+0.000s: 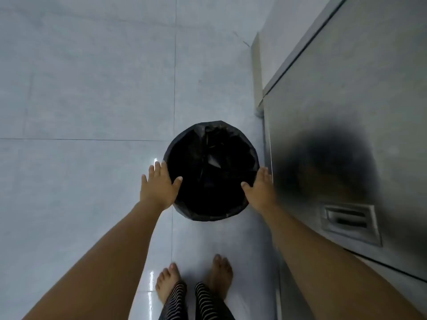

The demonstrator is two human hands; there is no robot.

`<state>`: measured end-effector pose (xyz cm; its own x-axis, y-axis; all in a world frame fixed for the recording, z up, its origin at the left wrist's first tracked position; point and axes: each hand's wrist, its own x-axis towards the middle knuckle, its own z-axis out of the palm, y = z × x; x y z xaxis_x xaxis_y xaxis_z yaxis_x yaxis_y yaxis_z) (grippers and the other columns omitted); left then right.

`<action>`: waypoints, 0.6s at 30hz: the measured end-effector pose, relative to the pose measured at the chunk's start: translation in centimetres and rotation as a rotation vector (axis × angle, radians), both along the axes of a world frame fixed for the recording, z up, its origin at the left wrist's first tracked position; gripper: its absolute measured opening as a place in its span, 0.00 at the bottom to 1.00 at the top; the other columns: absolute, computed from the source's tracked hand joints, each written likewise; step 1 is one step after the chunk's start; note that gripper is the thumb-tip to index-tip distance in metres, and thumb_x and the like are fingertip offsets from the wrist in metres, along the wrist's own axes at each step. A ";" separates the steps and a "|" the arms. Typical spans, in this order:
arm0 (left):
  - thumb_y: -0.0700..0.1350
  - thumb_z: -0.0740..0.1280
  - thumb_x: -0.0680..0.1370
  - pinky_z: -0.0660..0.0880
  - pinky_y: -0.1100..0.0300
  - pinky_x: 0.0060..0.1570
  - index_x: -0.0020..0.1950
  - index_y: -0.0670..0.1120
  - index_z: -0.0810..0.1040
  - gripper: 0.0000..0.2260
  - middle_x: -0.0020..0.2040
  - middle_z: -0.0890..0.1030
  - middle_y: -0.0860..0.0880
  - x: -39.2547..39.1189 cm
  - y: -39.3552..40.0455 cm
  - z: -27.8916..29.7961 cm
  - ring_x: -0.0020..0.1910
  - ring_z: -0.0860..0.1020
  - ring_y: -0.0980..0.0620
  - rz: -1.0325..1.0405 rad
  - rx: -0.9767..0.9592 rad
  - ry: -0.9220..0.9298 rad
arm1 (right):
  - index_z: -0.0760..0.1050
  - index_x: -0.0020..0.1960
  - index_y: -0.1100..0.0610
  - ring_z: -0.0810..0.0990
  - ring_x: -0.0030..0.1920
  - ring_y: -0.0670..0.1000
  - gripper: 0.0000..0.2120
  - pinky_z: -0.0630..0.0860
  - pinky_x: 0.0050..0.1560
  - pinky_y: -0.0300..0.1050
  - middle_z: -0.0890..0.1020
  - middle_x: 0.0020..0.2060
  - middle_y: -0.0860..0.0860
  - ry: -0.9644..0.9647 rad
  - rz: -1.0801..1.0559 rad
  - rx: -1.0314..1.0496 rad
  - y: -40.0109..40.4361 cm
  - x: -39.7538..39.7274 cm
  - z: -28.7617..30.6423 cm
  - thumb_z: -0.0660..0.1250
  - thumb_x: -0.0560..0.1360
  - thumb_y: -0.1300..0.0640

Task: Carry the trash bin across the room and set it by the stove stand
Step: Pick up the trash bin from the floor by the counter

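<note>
Below my chin, my bare feet (194, 278) stand on glossy pale tile (87, 93), toes pointing at the bin (211, 170), which sits on the floor just ahead, hard up against the steel cabinet (346, 112) on my right. Left hand (159, 184) lies spread on the bin's left rim, thumb hooked over the edge onto the black liner (208, 144), fingers splayed down the outside. Right hand (260, 188) mirrors it on the right rim, thumb over the edge, fingers out of sight between bin and cabinet. Both hands flat and loose: contact, not a closed grasp yet; cannot tell whether the bin has left the floor. Risks, as I judge them: thumbs bear on slack liner, so the plastic may slide or tear free and the bin drop; right knuckles have almost no gap beside the steel face and could scrape as I lift; tile looks shiny, maybe wet, poor footing for bare feet under load. Open room: wide bare floor to my left and far ahead, nothing standing on it. Right side closed off by the cabinet front, its recessed handle (350, 219) near my forearm. Lifting up and leftward looks safest.
</note>
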<state>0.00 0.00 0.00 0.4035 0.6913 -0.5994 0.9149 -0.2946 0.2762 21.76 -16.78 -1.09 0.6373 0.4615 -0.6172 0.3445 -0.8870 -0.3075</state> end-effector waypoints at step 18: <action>0.68 0.68 0.64 0.73 0.41 0.65 0.72 0.48 0.65 0.42 0.67 0.75 0.47 1.8 -0.1 1.5 0.65 0.75 0.40 0.658 -0.200 -0.350 | 0.61 0.78 0.54 0.76 0.69 0.60 0.46 0.76 0.65 0.62 0.75 0.71 0.55 0.089 -0.406 0.165 1.8 -1.2 2.4 0.65 0.68 0.31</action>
<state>1.81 -0.12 1.46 0.1356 0.7462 -0.6517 0.7340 0.3662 0.5720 20.55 -15.02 1.32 0.7347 0.2818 -0.6171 -0.0555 -0.8816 -0.4687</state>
